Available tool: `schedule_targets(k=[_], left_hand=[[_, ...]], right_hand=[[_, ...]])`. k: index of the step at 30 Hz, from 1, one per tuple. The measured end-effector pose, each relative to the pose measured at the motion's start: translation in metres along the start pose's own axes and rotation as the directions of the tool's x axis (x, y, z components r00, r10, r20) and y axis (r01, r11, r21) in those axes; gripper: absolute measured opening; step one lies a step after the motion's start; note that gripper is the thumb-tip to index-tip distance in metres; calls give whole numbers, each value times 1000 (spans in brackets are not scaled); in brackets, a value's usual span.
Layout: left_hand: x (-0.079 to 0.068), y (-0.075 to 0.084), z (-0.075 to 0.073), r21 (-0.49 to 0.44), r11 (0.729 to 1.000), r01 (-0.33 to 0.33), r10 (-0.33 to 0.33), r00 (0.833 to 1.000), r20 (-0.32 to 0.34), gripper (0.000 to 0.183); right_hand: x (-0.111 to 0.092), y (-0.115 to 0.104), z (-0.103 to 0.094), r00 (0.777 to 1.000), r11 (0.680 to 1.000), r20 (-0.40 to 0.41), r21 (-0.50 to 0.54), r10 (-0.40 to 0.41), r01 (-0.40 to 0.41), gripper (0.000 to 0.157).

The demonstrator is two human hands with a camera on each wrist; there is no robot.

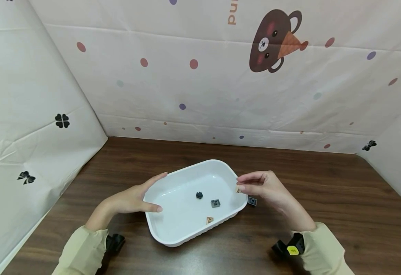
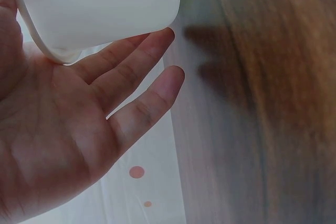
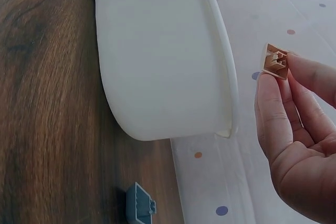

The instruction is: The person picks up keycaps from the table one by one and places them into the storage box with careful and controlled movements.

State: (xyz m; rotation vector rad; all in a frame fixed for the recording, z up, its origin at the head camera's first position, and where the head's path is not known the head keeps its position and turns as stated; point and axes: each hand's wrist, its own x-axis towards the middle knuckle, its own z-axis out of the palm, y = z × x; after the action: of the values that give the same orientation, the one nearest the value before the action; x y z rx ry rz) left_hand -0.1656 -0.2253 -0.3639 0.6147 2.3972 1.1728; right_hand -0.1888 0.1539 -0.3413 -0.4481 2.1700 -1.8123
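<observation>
A white tray (image 1: 181, 217) sits at an angle on the table. My left hand (image 1: 135, 198) holds its left end, thumb over the rim and inside, fingers along the outer wall. Above the tray's right end, my right hand (image 1: 264, 187) pinches a tan keycap (image 3: 275, 61) between thumb and fingertips, its hollow underside showing in the right wrist view. Inside the tray lie a grey keycap (image 1: 215, 203), an orange-tan keycap (image 1: 209, 220) and a small black piece (image 1: 199, 195), too small to identify. A blue-grey keycap (image 1: 252, 201) rests on the table just outside the right end.
The brown wooden table (image 1: 324, 183) spreads around the tray. White printed sheets (image 1: 214, 91) stand behind it and at both sides. Each wrist wears a black strap device (image 1: 291, 246).
</observation>
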Motion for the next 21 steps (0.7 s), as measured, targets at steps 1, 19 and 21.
schedule_targets(k=[1, 19, 21], left_hand=[[0, 0, 0, 1, 1000, 1, -1, 1000, -1, 93], [0, 2, 0, -3, 1000, 8, -8, 1000, -3, 93], [0, 2, 0, -4, 1000, 12, -12, 1000, -4, 93]], right_hand=[[1, 0, 1, 1000, 1000, 3, -4, 0, 0, 37], [10, 2, 16, 999, 1000, 35, -28, 10, -9, 41], [11, 2, 17, 999, 999, 39, -37, 15, -13, 41]])
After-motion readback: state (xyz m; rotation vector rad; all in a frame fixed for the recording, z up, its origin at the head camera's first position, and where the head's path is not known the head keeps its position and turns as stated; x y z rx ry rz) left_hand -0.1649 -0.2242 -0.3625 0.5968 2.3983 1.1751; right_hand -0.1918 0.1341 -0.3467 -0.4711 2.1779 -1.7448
